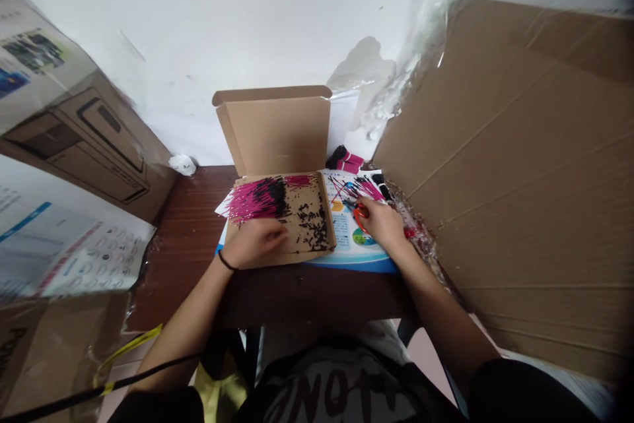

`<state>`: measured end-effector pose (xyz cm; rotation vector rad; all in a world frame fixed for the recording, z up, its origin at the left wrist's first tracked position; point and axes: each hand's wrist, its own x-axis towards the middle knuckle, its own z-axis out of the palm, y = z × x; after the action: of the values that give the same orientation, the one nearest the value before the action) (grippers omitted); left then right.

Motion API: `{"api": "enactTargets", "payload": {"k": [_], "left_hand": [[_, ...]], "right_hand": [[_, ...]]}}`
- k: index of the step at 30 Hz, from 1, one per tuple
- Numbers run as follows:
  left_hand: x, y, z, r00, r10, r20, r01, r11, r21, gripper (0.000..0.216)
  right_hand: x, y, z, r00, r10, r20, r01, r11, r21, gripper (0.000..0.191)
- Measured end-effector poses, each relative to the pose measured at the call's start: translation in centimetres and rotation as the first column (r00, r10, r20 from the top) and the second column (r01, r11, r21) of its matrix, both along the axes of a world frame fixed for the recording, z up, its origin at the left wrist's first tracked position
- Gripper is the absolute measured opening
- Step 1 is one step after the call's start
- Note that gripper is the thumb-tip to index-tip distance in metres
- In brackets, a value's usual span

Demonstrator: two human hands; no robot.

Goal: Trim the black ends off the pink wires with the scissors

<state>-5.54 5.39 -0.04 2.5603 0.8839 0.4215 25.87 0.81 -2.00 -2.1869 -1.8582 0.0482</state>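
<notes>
My right hand [384, 224] is closed around orange-handled pliers [360, 215], whose dark jaws point left over a printed sheet. My left hand [257, 241] is curled above the front of an open cardboard box [277, 257]; anything between its fingers is hidden. Inside the box, behind that hand, lies a thick pile of magenta sticks or wires with black ends [257, 198]. Small black bits [313, 228] are scattered over the box's right half. More loose magenta and black pieces [366, 187] lie on the sheet beyond the pliers.
The box lid [277, 136] stands upright against the white wall. Magenta and black bundles [347, 160] sit behind the sheet [341, 228]. A large cardboard panel [535, 179] borders the right; a carton [99, 146] borders the left. A crumpled white wad [182, 164] rests on the brown table [183, 225].
</notes>
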Motion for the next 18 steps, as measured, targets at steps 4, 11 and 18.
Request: {"api": "enactTargets", "payload": {"k": [4,11,18], "left_hand": [[-2.7,1.9,0.5,0.968,0.251,0.018,-0.25,0.951,0.183,0.027],[-2.0,2.1,-0.1,0.959,0.204,-0.199,-0.159,0.963,0.22,0.021],[-0.4,1.3,-0.8,0.911,0.287,-0.296,-0.202,0.937,0.285,0.018]], "right_hand": [[0.3,0.2,-0.4,0.999,-0.046,-0.008,0.047,0.988,0.147,0.034],[0.0,0.2,-0.8,0.975,0.109,-0.196,-0.051,0.959,0.278,0.032],[0.0,0.3,-1.6,0.963,0.177,-0.202,-0.107,0.943,0.314,0.032]]}}
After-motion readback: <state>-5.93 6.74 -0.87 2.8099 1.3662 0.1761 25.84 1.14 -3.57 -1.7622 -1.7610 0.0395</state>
